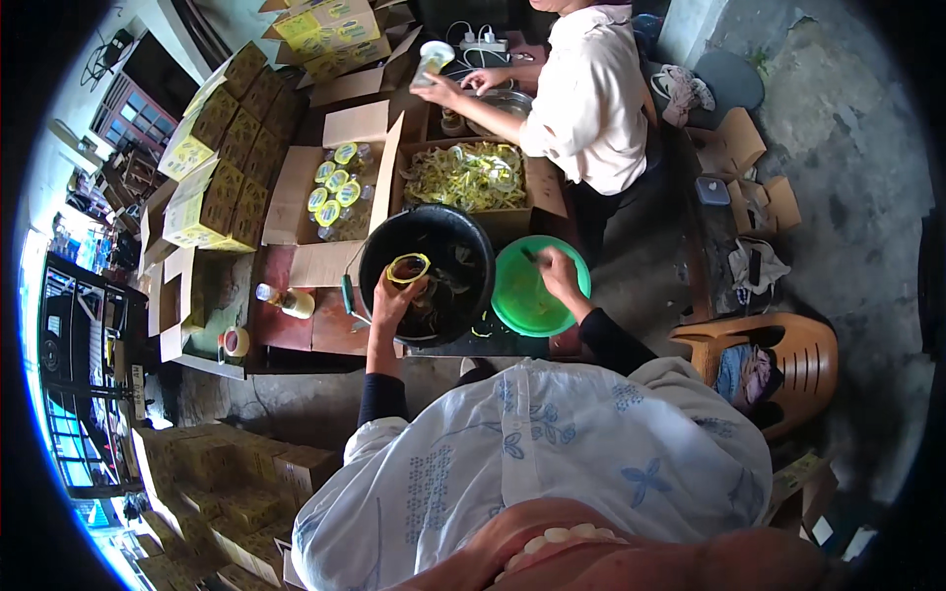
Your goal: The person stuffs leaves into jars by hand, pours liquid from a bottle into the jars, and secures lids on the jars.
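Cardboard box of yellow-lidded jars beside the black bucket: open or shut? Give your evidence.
Open. The box has its flaps spread outward, and the jars inside show from above.

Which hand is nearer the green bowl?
Right. The right hand reaches into the green bowl, over its upper rim. The left hand is off to the bowl's left, over the black bucket, holding a yellow-rimmed lid.

one black bucket (463, 236), one green basin (512, 295)
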The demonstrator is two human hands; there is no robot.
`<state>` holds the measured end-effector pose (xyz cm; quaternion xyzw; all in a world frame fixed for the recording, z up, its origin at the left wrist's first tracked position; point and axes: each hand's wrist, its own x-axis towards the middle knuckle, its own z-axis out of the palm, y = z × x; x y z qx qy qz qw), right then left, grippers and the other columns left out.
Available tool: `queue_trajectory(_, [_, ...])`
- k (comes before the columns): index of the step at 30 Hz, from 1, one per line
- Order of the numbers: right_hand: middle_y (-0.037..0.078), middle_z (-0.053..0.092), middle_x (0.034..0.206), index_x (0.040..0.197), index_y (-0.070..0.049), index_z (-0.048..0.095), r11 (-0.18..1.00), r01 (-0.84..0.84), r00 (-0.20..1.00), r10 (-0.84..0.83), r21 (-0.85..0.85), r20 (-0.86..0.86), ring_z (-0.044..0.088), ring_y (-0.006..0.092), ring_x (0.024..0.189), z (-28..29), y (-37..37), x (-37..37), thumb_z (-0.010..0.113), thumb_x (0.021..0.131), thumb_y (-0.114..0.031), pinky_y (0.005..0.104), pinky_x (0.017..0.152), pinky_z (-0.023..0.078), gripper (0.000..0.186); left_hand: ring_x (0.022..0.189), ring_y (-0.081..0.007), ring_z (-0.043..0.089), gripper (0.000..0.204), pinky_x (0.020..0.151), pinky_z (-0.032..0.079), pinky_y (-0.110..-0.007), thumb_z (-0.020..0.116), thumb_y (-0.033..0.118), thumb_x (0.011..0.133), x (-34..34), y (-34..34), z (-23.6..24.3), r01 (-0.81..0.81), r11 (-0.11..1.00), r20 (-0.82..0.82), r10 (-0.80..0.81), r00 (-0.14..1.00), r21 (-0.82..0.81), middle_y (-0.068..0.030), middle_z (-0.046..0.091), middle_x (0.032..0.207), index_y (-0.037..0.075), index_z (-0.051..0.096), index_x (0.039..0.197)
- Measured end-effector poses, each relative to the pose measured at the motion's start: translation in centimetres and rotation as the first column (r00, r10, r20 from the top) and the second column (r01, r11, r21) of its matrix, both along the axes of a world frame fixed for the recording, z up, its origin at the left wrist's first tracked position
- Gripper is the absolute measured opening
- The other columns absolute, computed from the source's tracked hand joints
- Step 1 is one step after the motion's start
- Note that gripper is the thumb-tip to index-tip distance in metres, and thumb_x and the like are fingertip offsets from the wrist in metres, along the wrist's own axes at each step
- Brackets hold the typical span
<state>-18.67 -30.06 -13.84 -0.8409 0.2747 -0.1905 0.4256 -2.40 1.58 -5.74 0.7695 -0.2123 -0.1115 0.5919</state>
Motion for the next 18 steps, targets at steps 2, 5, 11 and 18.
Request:
queue_trajectory(2, [0.015, 0.068, 0.082, 0.093, -0.006, 0.069, 0.999, -0.035, 0.981, 0.032, -0.012, -0.19, 0.065, 0.0381, 0.079, -3.5, -0.3, -1.9, 0.074, 0.078, -0.017, 0.0465, 0.07, 0.052, 0.019, 0.094, -0.0216, 0.069, 0.048, 0.086, 0.053, -0.032, 0.086, 0.022, 0.075, -0.2, 0.3, 0.9, -0.032, 0.991, 0.046, 0.027, 0.999, 0.13, -0.0121, 0.072, 0.102, -0.001, 0.065, 0.111])
queue_trajectory(5, [0.016, 0.068, 0.089, 0.093, -0.008, 0.07, 0.95, -0.135, 0.97, 0.069, -0.283, -0.232, 0.065, 0.0379, 0.086, -6.1, -0.8, -3.6, 0.071, 0.077, -0.011, 0.0494, 0.074, 0.051, 0.016, 0.097, -0.0247, 0.07, 0.053, 0.086, 0.054, -0.035, 0.089, 0.025, 0.069, 0.8, -0.2, -0.3, -0.105, 0.961, 0.096, 0.083, 0.992, 0.257, -0.0139, 0.072, 0.103, -0.001, 0.065, 0.108])
queue_trajectory(11, [0.015, 0.066, 0.093, 0.094, -0.009, 0.069, 0.942, -0.188, 0.951, 0.104, -0.277, -0.29, 0.065, 0.036, 0.086, -8.8, 0.2, -4.9, 0.067, 0.077, -0.006, 0.0489, 0.074, 0.051, 0.017, 0.1, -0.0303, 0.07, 0.072, 0.086, 0.055, -0.039, 0.09, 0.023, 0.068, 0.1, 0.2, -0.6, -0.181, 0.903, 0.118, 0.145, 0.982, 0.39, -0.0167, 0.071, 0.105, 0.002, 0.049, 0.124])
queue_trajectory(18, [0.016, 0.063, 0.087, 0.095, -0.007, 0.066, 0.976, -0.144, 0.974, 0.111, -0.165, -0.196, 0.063, 0.0358, 0.079, -6.1, 0.7, -6.9, 0.07, 0.081, -0.005, 0.048, 0.068, 0.048, 0.014, 0.102, -0.031, 0.07, 0.065, 0.086, 0.056, -0.04, 0.086, 0.018, 0.074, -0.1, -1.0, 2.1, -0.089, 0.935, 0.047, 0.077, 0.996, 0.342, -0.0165, 0.071, 0.104, 0.007, 0.049, 0.125])
